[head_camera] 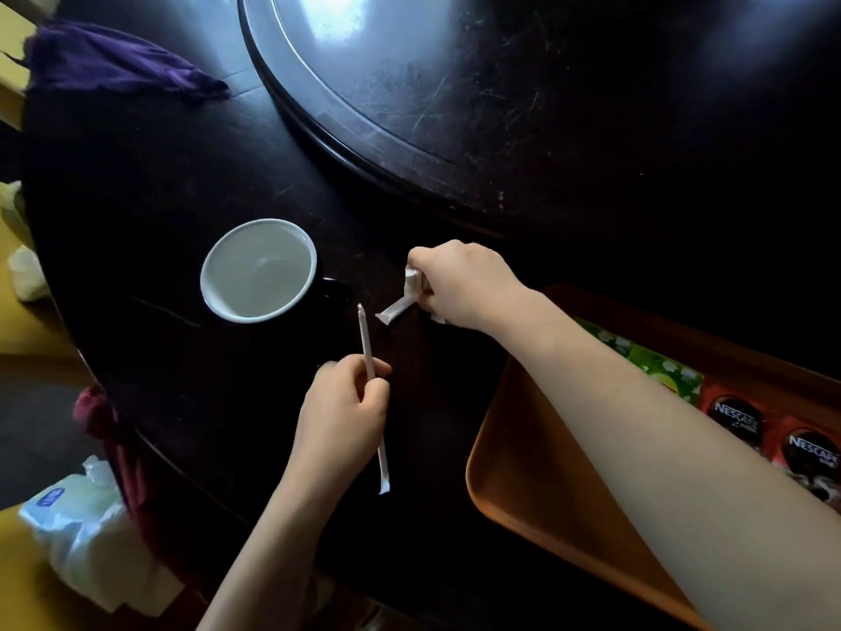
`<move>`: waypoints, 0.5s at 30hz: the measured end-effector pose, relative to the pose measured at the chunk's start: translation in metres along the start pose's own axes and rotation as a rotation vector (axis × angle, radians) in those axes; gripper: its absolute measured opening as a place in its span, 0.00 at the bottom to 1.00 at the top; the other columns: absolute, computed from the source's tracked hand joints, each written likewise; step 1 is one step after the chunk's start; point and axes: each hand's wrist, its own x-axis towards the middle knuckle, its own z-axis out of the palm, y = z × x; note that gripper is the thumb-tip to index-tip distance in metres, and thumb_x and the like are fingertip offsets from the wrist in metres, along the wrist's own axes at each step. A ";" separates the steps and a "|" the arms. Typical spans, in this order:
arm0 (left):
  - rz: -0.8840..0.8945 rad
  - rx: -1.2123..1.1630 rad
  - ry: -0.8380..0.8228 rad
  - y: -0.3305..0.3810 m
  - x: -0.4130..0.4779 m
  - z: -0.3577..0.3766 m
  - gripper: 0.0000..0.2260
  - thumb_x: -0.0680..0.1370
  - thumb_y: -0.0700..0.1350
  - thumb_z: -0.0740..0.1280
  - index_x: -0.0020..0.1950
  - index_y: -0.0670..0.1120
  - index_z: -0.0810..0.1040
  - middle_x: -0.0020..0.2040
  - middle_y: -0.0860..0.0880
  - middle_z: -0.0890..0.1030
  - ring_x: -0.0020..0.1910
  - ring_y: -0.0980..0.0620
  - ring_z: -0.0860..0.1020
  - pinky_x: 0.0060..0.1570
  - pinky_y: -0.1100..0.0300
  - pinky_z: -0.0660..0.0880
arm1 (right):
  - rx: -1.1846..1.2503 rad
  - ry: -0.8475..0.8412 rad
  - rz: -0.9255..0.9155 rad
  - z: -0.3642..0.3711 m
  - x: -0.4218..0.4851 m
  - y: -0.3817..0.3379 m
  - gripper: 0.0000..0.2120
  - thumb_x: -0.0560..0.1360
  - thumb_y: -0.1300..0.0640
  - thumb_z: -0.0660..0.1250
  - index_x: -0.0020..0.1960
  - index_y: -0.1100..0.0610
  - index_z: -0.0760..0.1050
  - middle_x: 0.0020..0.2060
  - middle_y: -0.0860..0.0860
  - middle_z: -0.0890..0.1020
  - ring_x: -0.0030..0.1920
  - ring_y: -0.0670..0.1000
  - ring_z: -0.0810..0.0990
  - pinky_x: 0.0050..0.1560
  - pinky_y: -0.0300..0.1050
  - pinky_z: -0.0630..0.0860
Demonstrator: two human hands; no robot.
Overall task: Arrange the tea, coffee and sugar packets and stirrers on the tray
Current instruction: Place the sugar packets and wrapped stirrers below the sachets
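Observation:
My left hand [346,403] is closed around a long paper-wrapped stirrer [371,380], which points up toward the cup. My right hand [459,280] rests on the dark table, fingers closed on small white sugar packets [402,300]; one packet sticks out to the lower left. The orange tray [523,471] lies at the right, under my right forearm. On its far side lie a green tea packet [651,362] and two red Nescafe coffee packets [773,434].
An empty white-lined mug [259,271] stands left of my hands. A round dark turntable [455,107] fills the table's middle. A purple cloth [113,61] lies at the far left. A white plastic bag [86,530] sits below the table edge.

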 end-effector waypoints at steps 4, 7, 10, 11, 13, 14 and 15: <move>-0.091 -0.241 0.012 0.003 -0.002 -0.002 0.09 0.75 0.39 0.59 0.41 0.48 0.76 0.41 0.47 0.76 0.38 0.53 0.73 0.37 0.63 0.69 | -0.052 -0.117 -0.046 -0.009 0.005 -0.001 0.08 0.71 0.60 0.64 0.50 0.59 0.73 0.47 0.57 0.79 0.48 0.61 0.78 0.39 0.46 0.67; -0.137 -0.424 0.011 0.005 -0.002 -0.002 0.10 0.76 0.37 0.58 0.40 0.47 0.76 0.34 0.50 0.73 0.32 0.55 0.70 0.29 0.71 0.68 | -0.027 -0.136 -0.081 -0.009 0.002 0.002 0.07 0.70 0.60 0.64 0.48 0.59 0.74 0.42 0.55 0.78 0.46 0.60 0.79 0.39 0.45 0.68; -0.183 -0.604 -0.010 0.010 -0.001 -0.001 0.11 0.78 0.36 0.57 0.43 0.46 0.78 0.37 0.49 0.76 0.31 0.57 0.71 0.28 0.72 0.69 | 0.141 -0.043 -0.059 -0.007 -0.009 0.005 0.04 0.71 0.57 0.63 0.44 0.58 0.74 0.38 0.54 0.79 0.42 0.59 0.80 0.39 0.47 0.73; -0.198 -0.668 -0.018 0.012 0.000 0.001 0.12 0.78 0.36 0.56 0.44 0.46 0.78 0.39 0.47 0.77 0.31 0.56 0.73 0.30 0.72 0.72 | 0.244 0.037 -0.034 -0.008 -0.014 0.004 0.06 0.72 0.56 0.62 0.42 0.58 0.74 0.37 0.53 0.79 0.40 0.58 0.80 0.39 0.48 0.74; -0.210 -0.833 -0.031 0.019 0.002 0.004 0.12 0.79 0.36 0.55 0.45 0.45 0.77 0.41 0.45 0.80 0.36 0.54 0.79 0.35 0.66 0.77 | 0.500 0.186 0.037 -0.016 -0.024 -0.001 0.10 0.73 0.54 0.62 0.39 0.60 0.74 0.33 0.53 0.78 0.37 0.55 0.78 0.40 0.49 0.73; -0.198 -0.912 -0.040 0.024 0.003 0.005 0.12 0.79 0.37 0.54 0.46 0.44 0.77 0.40 0.45 0.82 0.38 0.52 0.81 0.40 0.62 0.78 | 0.631 0.218 0.078 -0.021 -0.029 -0.005 0.09 0.72 0.55 0.63 0.37 0.59 0.74 0.31 0.51 0.77 0.36 0.53 0.77 0.40 0.49 0.73; -0.175 -0.981 -0.055 0.030 0.004 0.006 0.12 0.80 0.38 0.54 0.47 0.44 0.77 0.39 0.46 0.83 0.40 0.50 0.82 0.44 0.59 0.79 | 0.751 0.222 0.119 -0.026 -0.034 -0.010 0.08 0.72 0.56 0.65 0.36 0.59 0.75 0.30 0.49 0.77 0.34 0.51 0.76 0.40 0.48 0.73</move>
